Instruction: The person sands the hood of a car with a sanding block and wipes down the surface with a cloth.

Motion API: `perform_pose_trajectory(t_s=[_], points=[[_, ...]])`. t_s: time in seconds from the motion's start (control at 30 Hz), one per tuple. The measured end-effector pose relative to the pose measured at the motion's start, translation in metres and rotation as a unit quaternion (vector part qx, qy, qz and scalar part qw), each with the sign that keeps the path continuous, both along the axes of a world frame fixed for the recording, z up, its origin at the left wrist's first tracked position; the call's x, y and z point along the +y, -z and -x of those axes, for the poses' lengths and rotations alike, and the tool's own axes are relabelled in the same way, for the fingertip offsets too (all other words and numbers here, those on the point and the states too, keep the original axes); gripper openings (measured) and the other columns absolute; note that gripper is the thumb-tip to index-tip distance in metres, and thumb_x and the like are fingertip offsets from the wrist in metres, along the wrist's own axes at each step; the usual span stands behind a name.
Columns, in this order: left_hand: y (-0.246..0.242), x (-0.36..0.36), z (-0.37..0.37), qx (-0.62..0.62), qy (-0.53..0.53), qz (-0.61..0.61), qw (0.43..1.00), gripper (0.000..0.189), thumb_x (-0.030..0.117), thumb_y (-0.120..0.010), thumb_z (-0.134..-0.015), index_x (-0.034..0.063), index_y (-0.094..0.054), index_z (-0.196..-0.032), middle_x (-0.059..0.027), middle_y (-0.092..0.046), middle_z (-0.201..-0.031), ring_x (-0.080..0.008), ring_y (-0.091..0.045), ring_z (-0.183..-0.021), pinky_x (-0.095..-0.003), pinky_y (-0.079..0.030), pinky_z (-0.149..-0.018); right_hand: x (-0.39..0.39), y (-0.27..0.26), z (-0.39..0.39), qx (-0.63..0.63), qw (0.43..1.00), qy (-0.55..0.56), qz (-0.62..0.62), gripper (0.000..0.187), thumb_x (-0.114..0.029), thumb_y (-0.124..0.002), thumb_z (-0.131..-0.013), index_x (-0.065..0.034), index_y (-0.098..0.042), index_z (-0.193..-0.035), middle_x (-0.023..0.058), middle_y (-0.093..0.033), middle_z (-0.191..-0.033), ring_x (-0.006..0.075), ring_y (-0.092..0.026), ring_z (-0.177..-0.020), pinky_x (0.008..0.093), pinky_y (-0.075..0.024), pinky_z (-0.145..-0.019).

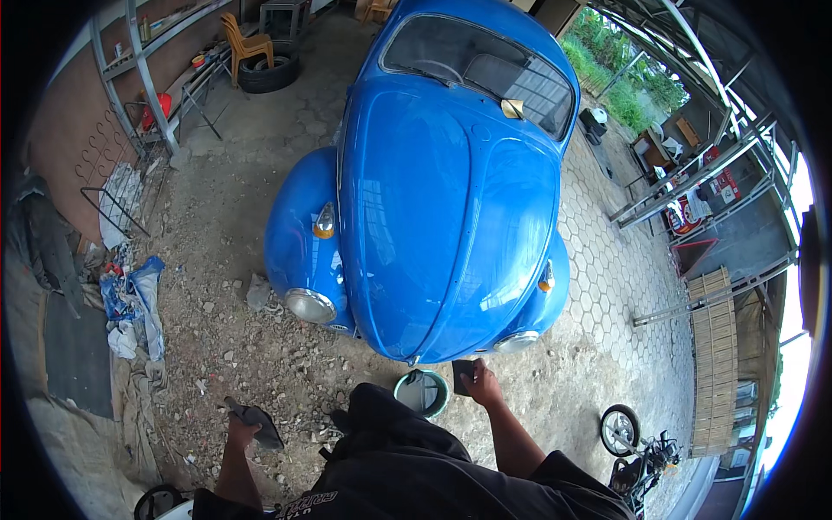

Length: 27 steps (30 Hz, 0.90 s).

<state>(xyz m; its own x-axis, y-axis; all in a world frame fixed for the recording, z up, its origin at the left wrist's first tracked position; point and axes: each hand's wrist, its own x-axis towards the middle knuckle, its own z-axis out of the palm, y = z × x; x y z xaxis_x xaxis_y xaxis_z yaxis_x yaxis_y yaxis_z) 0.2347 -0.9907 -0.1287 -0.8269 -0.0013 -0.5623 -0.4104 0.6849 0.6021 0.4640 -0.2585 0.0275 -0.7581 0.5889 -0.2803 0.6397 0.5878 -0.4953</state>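
A blue Volkswagen Beetle (416,195) stands nose-on before me, its glossy front hood nearest. Out to the left, my left hand (241,431) grips a dark grey, bent sheet (265,427), perhaps sandpaper or cloth. Just below the car's nose, my right hand (485,387) holds a dark flat piece (461,377) by its edge; its material is unclear. Between my hands sits a green-rimmed bucket (444,396) with greyish liquid and a dark item in it. Neither hand touches the car.
Rubble and stones (214,338) cover the ground on the left, with crumpled plastic sheeting (146,299) along that side. Hexagonal paving (611,260) runs along the right. A motorcycle (634,455) stands at lower right. Stacked plastic chairs (247,45) and a tyre (268,75) are behind left.
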Motion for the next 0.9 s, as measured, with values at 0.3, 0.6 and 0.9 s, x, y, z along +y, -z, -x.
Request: perform_pose_trajectory(t_s=[0.3, 0.6, 0.9], points=[[-0.067, 0.141, 0.086, 0.159, -0.017, -0.18, 0.97, 0.048, 0.025, -0.102, -0.096, 0.0021, -0.079, -0.131, -0.0139, -0.084, -0.117, -0.0242, -0.08, -0.105, -0.041, -0.063, -0.097, -0.044, 0.135, -0.106, -0.315, 0.94, 0.102, 0.089, 0.071, -0.066, -0.089, -0.089, -0.0004, -0.089, -0.117, 0.03, -0.087, -0.121, 0.0461, -0.084, -0.12, 0.0551, -0.0649, -0.104], [-0.166, 0.218, 0.186, -0.151, -0.18, -0.385, 0.892, 0.049, 0.022, -0.085, -0.109, 0.0014, -0.069, -0.151, -0.0151, -0.08, -0.141, -0.0305, -0.08, -0.128, -0.0463, -0.063, -0.113, -0.015, 0.105, 0.133, -0.091, 0.979, 0.051, 0.177, 0.066, -0.051, -0.084, -0.097, 0.0031, -0.074, -0.133, 0.035, -0.082, -0.127, 0.0524, -0.079, -0.126, 0.0575, -0.0626, -0.106], [-0.191, 0.303, 0.354, -0.212, -0.035, -0.482, 0.85, 0.066, 0.021, -0.083, -0.113, 0.0069, -0.056, -0.171, -0.0092, -0.067, -0.168, -0.0283, -0.065, -0.155, -0.0506, -0.053, -0.13, -0.071, 0.032, 0.206, 0.059, 0.956, 0.237, 0.161, 0.049, -0.03, -0.084, -0.098, 0.0019, -0.066, -0.131, 0.034, -0.082, -0.12, 0.0521, -0.081, -0.121, 0.0552, -0.0629, -0.102]])
